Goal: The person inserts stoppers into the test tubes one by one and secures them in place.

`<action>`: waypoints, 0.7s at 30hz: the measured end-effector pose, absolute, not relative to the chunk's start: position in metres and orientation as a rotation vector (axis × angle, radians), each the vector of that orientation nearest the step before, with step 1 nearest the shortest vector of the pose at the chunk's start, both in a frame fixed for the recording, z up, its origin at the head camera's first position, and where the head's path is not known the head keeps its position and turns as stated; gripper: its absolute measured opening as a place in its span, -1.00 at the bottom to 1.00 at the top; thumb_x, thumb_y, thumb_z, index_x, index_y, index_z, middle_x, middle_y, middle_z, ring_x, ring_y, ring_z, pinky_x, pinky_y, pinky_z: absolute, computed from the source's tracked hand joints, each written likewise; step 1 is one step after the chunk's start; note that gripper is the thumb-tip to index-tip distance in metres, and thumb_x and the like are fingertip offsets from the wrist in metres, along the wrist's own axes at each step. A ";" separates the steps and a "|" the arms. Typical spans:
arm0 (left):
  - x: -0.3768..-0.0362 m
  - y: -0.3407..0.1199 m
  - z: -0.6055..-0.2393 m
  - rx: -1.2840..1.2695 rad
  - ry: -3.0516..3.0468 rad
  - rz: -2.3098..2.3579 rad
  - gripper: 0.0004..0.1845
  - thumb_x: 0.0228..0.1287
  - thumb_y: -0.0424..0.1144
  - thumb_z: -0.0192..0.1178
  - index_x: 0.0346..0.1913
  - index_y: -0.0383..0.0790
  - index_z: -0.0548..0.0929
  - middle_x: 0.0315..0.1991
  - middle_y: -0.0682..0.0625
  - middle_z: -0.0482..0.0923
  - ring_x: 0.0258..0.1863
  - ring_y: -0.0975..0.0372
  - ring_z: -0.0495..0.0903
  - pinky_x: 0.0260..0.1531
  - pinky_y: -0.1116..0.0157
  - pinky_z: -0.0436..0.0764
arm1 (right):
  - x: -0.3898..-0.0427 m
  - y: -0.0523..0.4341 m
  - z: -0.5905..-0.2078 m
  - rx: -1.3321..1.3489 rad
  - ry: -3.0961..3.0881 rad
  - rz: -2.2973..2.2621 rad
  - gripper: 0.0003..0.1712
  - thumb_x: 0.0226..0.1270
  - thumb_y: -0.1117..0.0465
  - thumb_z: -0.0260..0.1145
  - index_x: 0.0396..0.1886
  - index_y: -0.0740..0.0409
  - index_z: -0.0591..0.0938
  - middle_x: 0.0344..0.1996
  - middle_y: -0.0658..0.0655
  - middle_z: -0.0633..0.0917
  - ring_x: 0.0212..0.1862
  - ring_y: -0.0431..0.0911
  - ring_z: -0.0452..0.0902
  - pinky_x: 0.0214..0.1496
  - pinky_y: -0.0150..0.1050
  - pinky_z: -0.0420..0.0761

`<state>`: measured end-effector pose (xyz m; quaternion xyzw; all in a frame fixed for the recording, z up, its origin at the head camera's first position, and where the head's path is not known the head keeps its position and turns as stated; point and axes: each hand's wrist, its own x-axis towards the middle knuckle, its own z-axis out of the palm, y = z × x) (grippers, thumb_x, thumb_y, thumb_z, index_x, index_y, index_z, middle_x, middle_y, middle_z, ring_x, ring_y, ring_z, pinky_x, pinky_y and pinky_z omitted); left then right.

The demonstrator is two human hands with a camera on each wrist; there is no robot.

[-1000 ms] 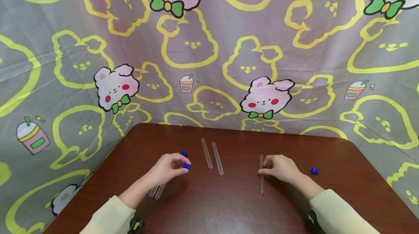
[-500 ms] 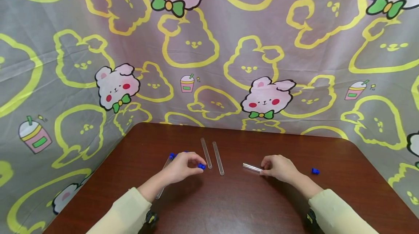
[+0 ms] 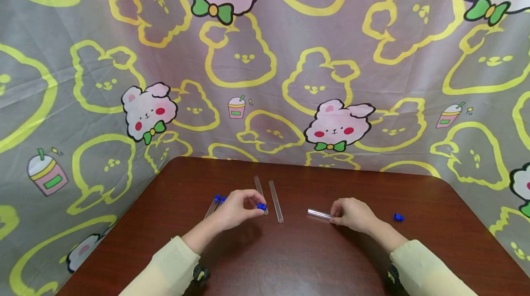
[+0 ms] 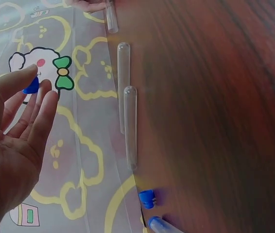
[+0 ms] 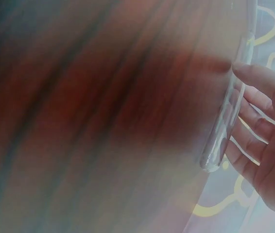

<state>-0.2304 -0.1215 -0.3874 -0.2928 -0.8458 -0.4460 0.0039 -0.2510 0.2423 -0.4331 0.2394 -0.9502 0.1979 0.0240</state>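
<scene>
In the head view my left hand pinches a small blue test tube cap between thumb and fingertips, just above the table. The left wrist view shows the same cap at the thumb tip, with the other fingers spread. To the right, my right hand holds a clear test tube between thumb and fingers; one end points left toward the cap. Its rounded end shows in the right wrist view. Cap and held tube are apart.
Two uncapped test tubes lie mid-table, one partly behind the left hand. Tubes with blue caps lie left, partly hidden by the left arm. Loose caps lie at right and near the capped tubes. A patterned curtain surrounds the brown table.
My left hand has moved right with the cap, uncovering the capped tubes. The tube in my right hand has swung from pointing away to pointing left; that hand has hardly shifted.
</scene>
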 end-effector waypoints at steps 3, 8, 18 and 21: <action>-0.230 -0.119 -0.386 -0.910 -2.648 -1.394 -0.83 0.11 -0.31 0.44 -0.23 -0.10 0.68 -0.40 0.21 0.60 -0.36 0.31 0.58 -0.26 0.30 0.55 | -0.249 0.242 -0.431 0.744 -2.954 0.606 -0.80 0.06 0.11 0.54 -0.48 -0.12 0.62 -0.58 -0.25 0.51 -0.51 -0.30 0.36 -0.45 -0.29 0.41; -0.230 -0.115 -0.384 -0.899 -2.646 -1.394 -0.81 0.09 -0.28 0.45 -0.22 -0.10 0.70 -0.40 0.22 0.60 -0.35 0.32 0.58 -0.26 0.29 0.55 | -0.243 0.240 -0.422 0.729 -2.966 0.664 -0.82 0.09 0.13 0.52 -0.45 -0.12 0.62 -0.56 -0.24 0.56 -0.50 -0.29 0.39 -0.43 -0.28 0.45; -0.231 -0.113 -0.382 -0.898 -2.586 -1.474 -0.80 0.08 -0.36 0.44 -0.19 -0.18 0.73 -0.37 0.10 0.59 -0.39 0.29 0.56 -0.46 0.32 0.60 | -0.231 0.243 -0.403 0.655 -2.904 0.788 -0.84 0.14 0.15 0.49 -0.37 -0.08 0.63 -0.48 -0.20 0.60 -0.42 -0.26 0.48 -0.33 -0.25 0.55; -0.230 -0.112 -0.380 -0.893 -2.571 -1.533 -0.79 0.09 -0.39 0.43 -0.17 -0.21 0.74 -0.36 0.03 0.60 -0.42 0.25 0.56 -0.51 0.31 0.62 | -0.228 0.246 -0.399 0.633 -2.879 0.819 -0.83 0.14 0.16 0.49 -0.35 -0.09 0.63 -0.47 -0.21 0.60 -0.39 -0.25 0.49 -0.30 -0.27 0.56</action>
